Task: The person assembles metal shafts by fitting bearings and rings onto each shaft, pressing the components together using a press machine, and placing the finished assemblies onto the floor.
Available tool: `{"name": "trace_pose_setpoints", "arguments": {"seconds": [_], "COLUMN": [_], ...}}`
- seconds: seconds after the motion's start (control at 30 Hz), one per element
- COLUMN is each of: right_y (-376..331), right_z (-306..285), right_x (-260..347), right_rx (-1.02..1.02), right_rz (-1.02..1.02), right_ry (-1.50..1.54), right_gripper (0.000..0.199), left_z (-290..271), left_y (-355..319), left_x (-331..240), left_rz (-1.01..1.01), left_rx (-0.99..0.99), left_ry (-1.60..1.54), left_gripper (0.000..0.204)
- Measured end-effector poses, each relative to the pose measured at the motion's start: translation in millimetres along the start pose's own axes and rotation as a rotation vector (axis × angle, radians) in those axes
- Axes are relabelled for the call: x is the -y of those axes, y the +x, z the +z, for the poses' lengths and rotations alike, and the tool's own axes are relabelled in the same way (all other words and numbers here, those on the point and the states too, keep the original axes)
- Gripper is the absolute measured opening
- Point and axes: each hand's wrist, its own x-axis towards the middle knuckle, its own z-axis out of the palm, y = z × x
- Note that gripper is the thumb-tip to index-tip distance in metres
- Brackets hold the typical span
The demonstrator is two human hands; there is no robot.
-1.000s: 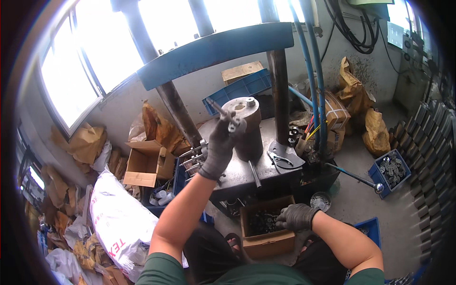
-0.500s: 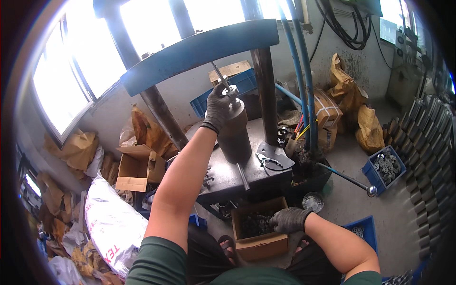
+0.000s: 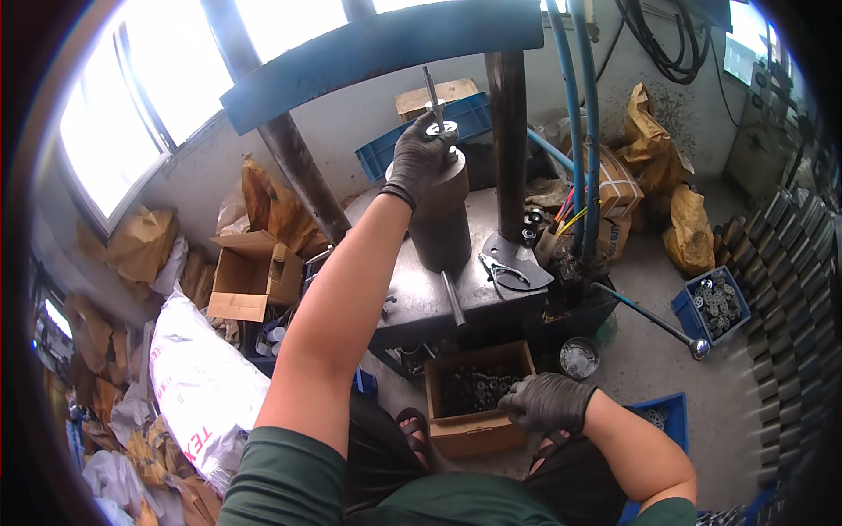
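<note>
My left hand (image 3: pixel 421 162), in a dark grey work glove, is raised over a thick dark metal cylinder (image 3: pixel 441 223) standing on a steel press table (image 3: pixel 399 302). Its fingers close round an upright metal rod (image 3: pixel 431 88) and a pale round disc (image 3: pixel 442 129) at the cylinder's top. Whether the rod and disc are one piece is hidden by the fingers. My right hand (image 3: pixel 554 403), gloved alike, hovers at the right edge of an open cardboard box (image 3: pixel 478 436) holding many small dark parts (image 3: pixel 474 390). Its fingers are curled together, and anything in them is hidden.
Above stands a blue press beam (image 3: pixel 386 53) on dark columns. Pliers (image 3: pixel 509 270) and a horizontal metal bar (image 3: pixel 453 300) lie on the table. A blue lever with a ball end (image 3: pixel 699 348) juts out right. Blue crates of metal discs (image 3: pixel 717 304) and a white sack (image 3: pixel 197 377) sit around.
The whole view has shifted a little. My left hand stays at the cylinder's top, with the rod now more upright. My right hand remains by the cardboard box.
</note>
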Motion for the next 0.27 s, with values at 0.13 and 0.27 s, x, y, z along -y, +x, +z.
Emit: {"name": "trace_pose_setpoints", "arguments": {"seconds": [0.13,0.27], "right_y": [-35,-84], "right_z": [-43,-103], "right_x": [12,18], "right_rx": [-0.189,-0.383], "right_rz": [0.062,0.231], "right_ry": [-0.071,-0.219], "right_gripper": [0.031,0.046], "left_z": [2,-10], "left_y": [18,28], "left_x": [25,45], "left_rz": [0.102,0.215], "left_rx": [-0.046,-0.113], "left_ry": [0.235,0.460], "left_gripper": [0.044,0.059]}}
